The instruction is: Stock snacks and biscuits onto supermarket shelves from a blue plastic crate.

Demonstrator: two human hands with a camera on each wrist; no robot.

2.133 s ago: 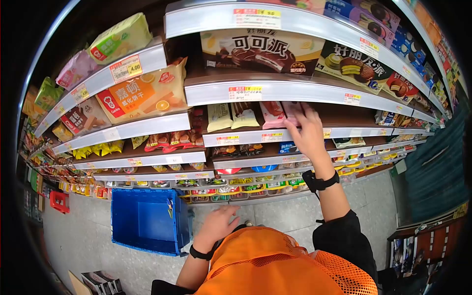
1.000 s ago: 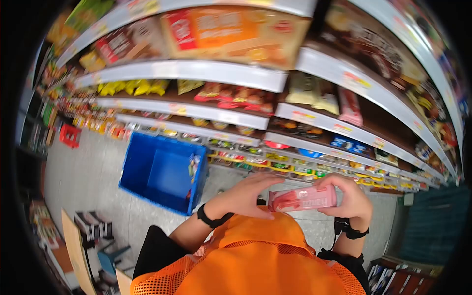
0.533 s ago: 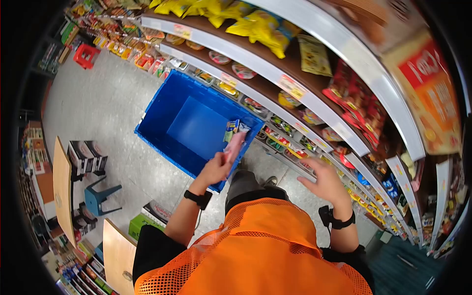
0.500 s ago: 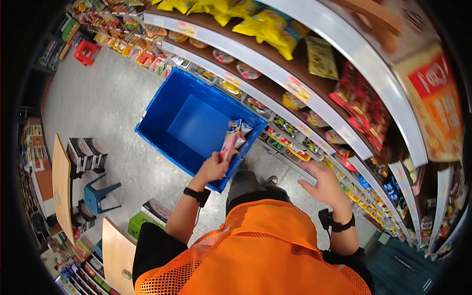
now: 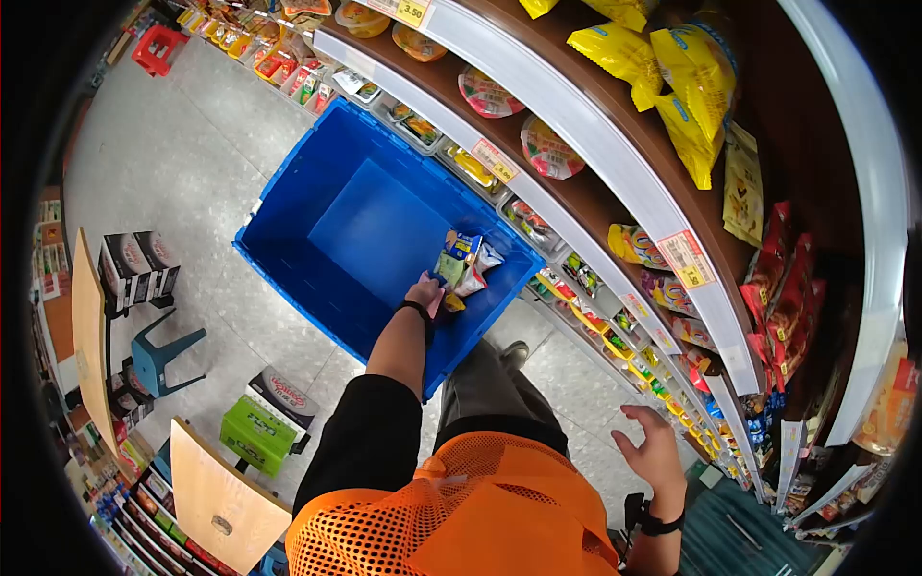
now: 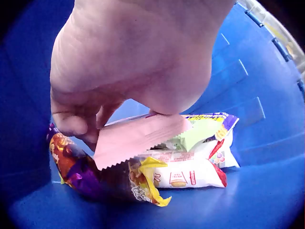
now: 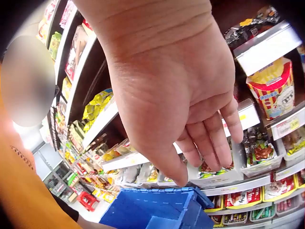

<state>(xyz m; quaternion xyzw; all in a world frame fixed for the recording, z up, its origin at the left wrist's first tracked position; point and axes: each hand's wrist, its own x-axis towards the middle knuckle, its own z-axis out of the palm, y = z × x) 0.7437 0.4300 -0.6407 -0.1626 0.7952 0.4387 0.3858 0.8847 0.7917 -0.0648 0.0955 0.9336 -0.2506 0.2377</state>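
My left hand (image 5: 425, 291) reaches down into a blue crate (image 5: 370, 216) on the floor. Its fingers and thumb hold a pink snack packet (image 6: 138, 136) with a zigzag-cut end, which lies over other snacks in the left wrist view. Part of that packet is hidden by the hand. Beneath and around it are a white-and-red packet (image 6: 186, 171), a light green packet (image 6: 193, 136) and a purple-and-brown packet (image 6: 86, 174). My right hand (image 5: 653, 449) hangs beside the shelves, holding nothing, its fingers loosely bent in the right wrist view.
Shelves (image 5: 576, 101) run along the right, with yellow snack bags (image 5: 696, 106) and red packets (image 5: 780, 288). At the left are a blue stool (image 5: 158, 355), a wooden tabletop (image 5: 216, 514), a green box (image 5: 254, 432) and, farther off, a red stool (image 5: 157, 50).
The pink packet came off the shelf in the right hand, passed to the left hand, and went down into the crate. The right hand has dropped lower. The view turned toward the crate.
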